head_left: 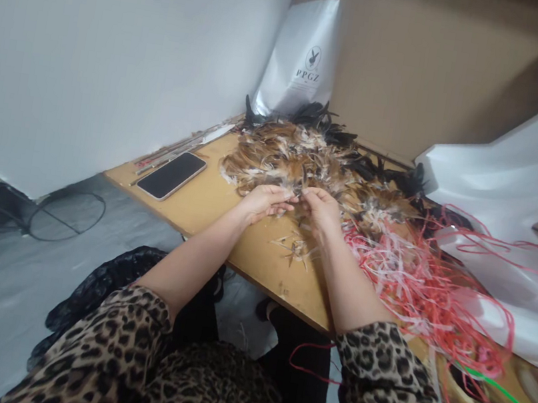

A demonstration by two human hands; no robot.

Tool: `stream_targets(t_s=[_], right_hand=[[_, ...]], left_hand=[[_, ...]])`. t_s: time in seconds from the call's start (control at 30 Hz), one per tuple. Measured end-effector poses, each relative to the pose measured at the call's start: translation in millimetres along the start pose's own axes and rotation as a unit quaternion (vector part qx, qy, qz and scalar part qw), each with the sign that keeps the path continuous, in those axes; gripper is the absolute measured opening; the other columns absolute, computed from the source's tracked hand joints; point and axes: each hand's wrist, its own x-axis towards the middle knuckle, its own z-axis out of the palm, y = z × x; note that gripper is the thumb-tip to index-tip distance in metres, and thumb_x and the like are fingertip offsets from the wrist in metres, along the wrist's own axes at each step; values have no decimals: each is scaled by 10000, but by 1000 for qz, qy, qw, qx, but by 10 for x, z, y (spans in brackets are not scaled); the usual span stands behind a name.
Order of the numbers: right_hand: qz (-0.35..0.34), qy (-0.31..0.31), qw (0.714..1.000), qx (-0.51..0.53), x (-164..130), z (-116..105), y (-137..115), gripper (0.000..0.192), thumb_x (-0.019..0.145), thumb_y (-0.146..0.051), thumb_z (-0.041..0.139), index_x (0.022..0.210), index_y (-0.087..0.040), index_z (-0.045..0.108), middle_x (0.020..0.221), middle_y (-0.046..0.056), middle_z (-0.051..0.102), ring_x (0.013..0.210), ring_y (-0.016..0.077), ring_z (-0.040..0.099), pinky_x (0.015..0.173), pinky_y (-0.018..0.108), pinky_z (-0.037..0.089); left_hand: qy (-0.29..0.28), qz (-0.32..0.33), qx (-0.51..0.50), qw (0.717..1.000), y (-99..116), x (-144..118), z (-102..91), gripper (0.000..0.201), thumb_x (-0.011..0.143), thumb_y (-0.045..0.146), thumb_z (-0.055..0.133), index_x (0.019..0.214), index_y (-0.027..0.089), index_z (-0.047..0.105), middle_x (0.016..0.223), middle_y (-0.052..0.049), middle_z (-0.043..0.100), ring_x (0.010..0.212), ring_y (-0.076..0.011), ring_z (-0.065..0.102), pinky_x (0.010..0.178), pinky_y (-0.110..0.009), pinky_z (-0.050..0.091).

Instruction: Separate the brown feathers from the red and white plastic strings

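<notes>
Top centre of the frame, a white paper bag (303, 58) stands against the wall, its contents hidden. Just below it, a big heap of brown feathers (300, 159) spreads across the wooden table (208, 202). Both hands sit at the heap's near edge, centre frame: left hand (263, 202) and right hand (321, 209), fingertips nearly meeting, each pinching small feathers between them. Loose bits lie just under the hands. Pink strings (418, 284) tangle to the right, a phone (172, 175) lies left
</notes>
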Motion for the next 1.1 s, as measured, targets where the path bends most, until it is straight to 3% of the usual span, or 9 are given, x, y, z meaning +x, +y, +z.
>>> stream_targets(t_s=[0.17, 0.4, 0.7, 1.1], right_hand=[[18, -23, 999, 26, -35, 22, -36, 304, 534, -401, 732, 668, -170, 587, 571, -41, 542, 451, 52, 375, 422, 204, 255], [80, -139, 986, 54, -80, 0, -86, 347, 525, -407, 765, 734, -169, 623, 706, 5, 637, 502, 53, 424, 453, 194, 291], [-7, -48, 998, -26, -40, 6, -46, 297, 535, -406, 754, 667, -170, 630, 558, -31, 577, 482, 67, 427, 484, 210, 321], [-43, -42, 995, -84, -60, 19, -50, 270, 537, -383, 748, 644, -173, 617, 619, -20, 600, 552, 88, 489, 552, 224, 386]], left_hand=[[2, -14, -40, 999, 8, 2, 9, 77, 739, 123, 650, 784, 62, 638, 709, -62, 665, 577, -57, 614, 526, -125, 455], [-40, -23, -121, 992, 43, -14, -8, 78, 785, 48, 561, 793, 72, 635, 701, -49, 655, 573, -36, 597, 523, -106, 453], [-5, -8, -48, 999, 16, 0, 0, 113, 736, 136, 654, 823, 65, 648, 769, -86, 685, 617, -92, 650, 524, -146, 469], [6, 11, -4, 1000, -32, 15, 8, 154, 684, 172, 708, 772, 62, 648, 681, -67, 666, 553, -68, 618, 514, -133, 458]])
